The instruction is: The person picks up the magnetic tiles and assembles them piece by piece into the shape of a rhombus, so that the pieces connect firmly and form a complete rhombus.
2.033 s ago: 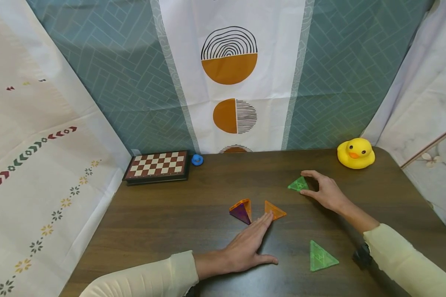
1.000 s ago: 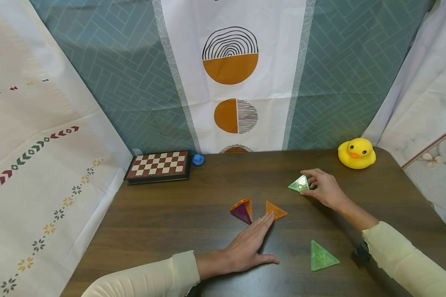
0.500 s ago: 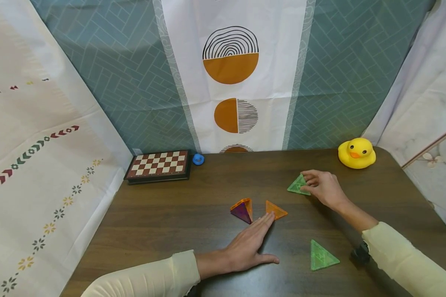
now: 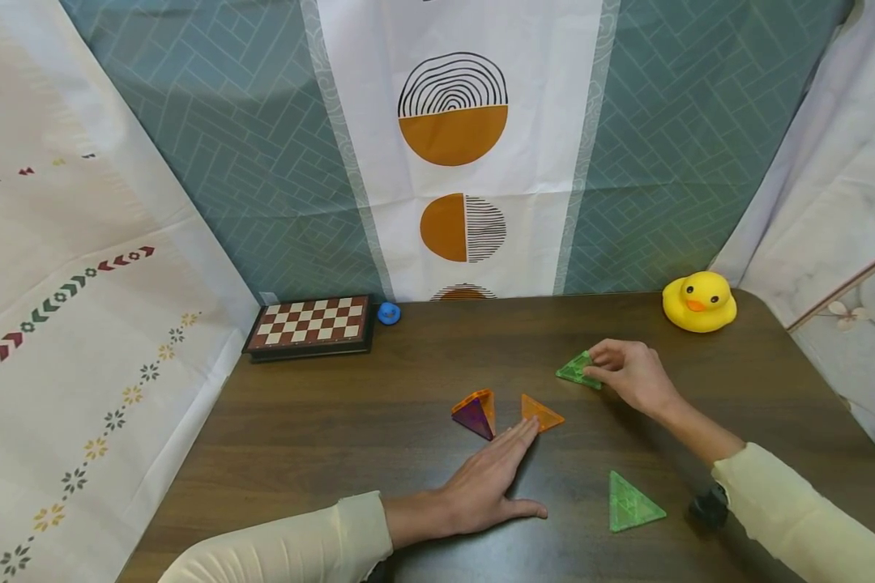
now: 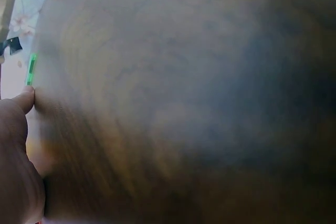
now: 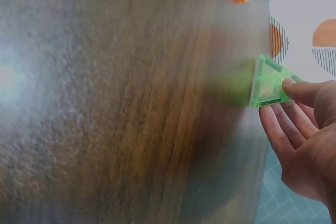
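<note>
My right hand point(image 4: 633, 377) pinches a green translucent triangular magnetic tile point(image 4: 573, 370) between thumb and fingers. The right wrist view shows the thumb on one face of this green tile point(image 6: 266, 88) and fingers behind it. My left hand point(image 4: 484, 490) lies with straight fingers on the table, fingertips touching an orange triangular tile point(image 4: 544, 414). Just left of those fingertips stand orange and purple triangular tiles point(image 4: 472, 417) joined at an angle. Another green triangular tile point(image 4: 633, 506) lies flat, right of the left thumb. In the left wrist view, part of the left hand point(image 5: 18, 156) shows.
On the brown wooden table point(image 4: 299, 453), a chessboard box point(image 4: 309, 324) sits at the back left beside a small blue object point(image 4: 389, 313). A yellow rubber duck point(image 4: 700, 301) stands at the back right. Patterned cloths point(image 4: 262, 154) hang behind and at both sides.
My right hand has shifted slightly left and toward me with the green tile, whose tilt has changed, and its grip has drawn in. The left hand stays in place.
</note>
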### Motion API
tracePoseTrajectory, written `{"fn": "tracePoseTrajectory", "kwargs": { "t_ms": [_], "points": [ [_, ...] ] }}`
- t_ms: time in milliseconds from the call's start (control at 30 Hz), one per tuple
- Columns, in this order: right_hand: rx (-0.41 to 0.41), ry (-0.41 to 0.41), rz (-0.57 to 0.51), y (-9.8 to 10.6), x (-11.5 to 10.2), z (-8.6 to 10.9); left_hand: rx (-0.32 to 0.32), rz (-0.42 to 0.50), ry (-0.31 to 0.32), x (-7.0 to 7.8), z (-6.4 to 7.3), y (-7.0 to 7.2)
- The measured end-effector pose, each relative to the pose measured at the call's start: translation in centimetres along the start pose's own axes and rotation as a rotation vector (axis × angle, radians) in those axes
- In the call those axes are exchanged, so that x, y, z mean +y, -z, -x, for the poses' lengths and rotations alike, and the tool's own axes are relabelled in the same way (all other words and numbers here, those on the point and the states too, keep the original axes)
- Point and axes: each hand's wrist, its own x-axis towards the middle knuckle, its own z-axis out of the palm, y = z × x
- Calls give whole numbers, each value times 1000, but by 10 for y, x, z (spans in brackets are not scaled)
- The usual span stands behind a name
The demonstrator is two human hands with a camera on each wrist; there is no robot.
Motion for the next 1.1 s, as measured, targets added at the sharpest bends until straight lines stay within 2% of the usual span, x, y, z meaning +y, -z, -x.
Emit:
{"fn": "tracePoseTrajectory", "kwargs": {
  "t_ms": [200,733,1100],
  "points": [
    [-10,0,-9,-4,-8,4,4,7,-6,-1,0,0],
    [-33,91,-58,-26,-33,14,-5,17,-2,0,1,1],
    [-33,130,-44,-40,-36,20,-10,9,-1,-1,1,0]
  ]
}}
